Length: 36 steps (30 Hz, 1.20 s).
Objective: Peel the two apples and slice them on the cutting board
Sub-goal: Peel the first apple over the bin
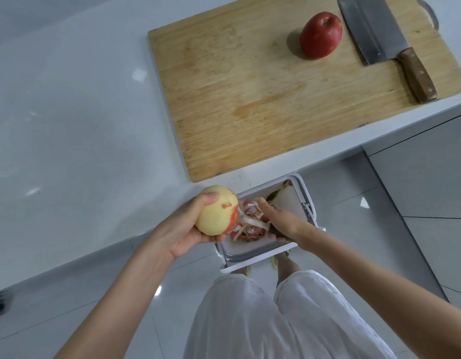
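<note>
My left hand (182, 229) grips a mostly peeled apple (215, 213), pale yellow with a strip of red skin left on its right side, and holds it above the open waste bin (305, 200). My right hand (281, 220) is just to the apple's right over the bin and holds a peeler (255, 223) whose white head lies against the apple; its handle is hidden under the hand. A whole red apple (321, 35) stands on the wooden cutting board (237, 99) at the far right, next to a cleaver (371, 32).
Red and white peel strips (246, 233) and some green scraps lie in the white bin, which stands on the floor below the counter edge (250, 174). The grey counter (68, 125) stretches to the left. My legs and feet are below the bin.
</note>
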Tool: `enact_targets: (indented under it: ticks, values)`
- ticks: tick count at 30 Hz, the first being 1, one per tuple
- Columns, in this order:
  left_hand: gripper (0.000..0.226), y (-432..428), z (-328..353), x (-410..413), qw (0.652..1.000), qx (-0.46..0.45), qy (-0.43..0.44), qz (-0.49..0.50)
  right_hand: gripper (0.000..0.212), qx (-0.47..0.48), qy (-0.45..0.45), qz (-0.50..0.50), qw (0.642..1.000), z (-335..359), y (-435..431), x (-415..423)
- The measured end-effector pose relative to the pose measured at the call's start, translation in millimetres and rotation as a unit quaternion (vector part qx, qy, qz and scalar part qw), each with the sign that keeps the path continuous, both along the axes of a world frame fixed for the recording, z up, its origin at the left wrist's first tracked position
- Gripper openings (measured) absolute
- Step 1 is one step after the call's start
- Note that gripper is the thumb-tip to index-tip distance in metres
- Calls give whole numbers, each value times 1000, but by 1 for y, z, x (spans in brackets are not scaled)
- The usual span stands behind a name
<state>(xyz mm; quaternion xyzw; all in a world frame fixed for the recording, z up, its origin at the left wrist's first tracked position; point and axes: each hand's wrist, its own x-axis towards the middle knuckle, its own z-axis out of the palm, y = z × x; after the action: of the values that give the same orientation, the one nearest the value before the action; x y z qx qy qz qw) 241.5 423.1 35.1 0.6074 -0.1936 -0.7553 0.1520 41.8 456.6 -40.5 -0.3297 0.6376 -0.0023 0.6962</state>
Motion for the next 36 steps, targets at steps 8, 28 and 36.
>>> enact_targets:
  ticks: [8, 28, 36]
  values:
    - [33, 11, -8, -5, 999, 2, -26, -33, 71, -185, -32, -92, 978, 48, 2, 31]
    - [80, 23, -15, 7, 997, -52, 34, -41, 11, -92, -122, -226, 962, 75, 13, 13]
    - [77, 23, -10, 9, 991, -72, 40, -102, 40, -249, -64, -56, 965, 72, 24, 10]
